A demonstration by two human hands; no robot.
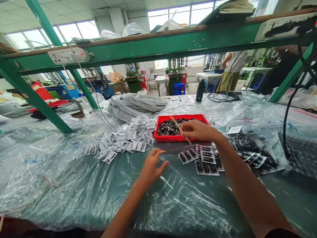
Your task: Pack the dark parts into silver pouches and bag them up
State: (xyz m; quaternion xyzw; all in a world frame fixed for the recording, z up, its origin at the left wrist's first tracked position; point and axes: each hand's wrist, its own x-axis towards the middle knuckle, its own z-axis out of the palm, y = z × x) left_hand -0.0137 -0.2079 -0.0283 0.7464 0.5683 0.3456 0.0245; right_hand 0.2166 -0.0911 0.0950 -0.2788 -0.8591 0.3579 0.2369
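Note:
My right hand (196, 130) is closed around a thin pale stick (176, 123), held slanting over the front of a red tray (170, 139). Inside the tray lies a heap of small black and metallic parts (169, 127). Below that hand, several clear-windowed packs with black pieces (206, 167) rest on the table. My left hand (153, 167) hovers above the plastic-covered tabletop, fingers apart and holding nothing. Just beyond its fingertips spreads a pile of small silvery-white packs (131, 137).
A big coil of grey cable (135, 105) lies behind the pile. Further right stand a dark bottle (200, 90) and black cables (224, 96). More dark packs (250, 148) are heaped at right. A green beam (148, 46) crosses overhead; a person (231, 69) stands in the background.

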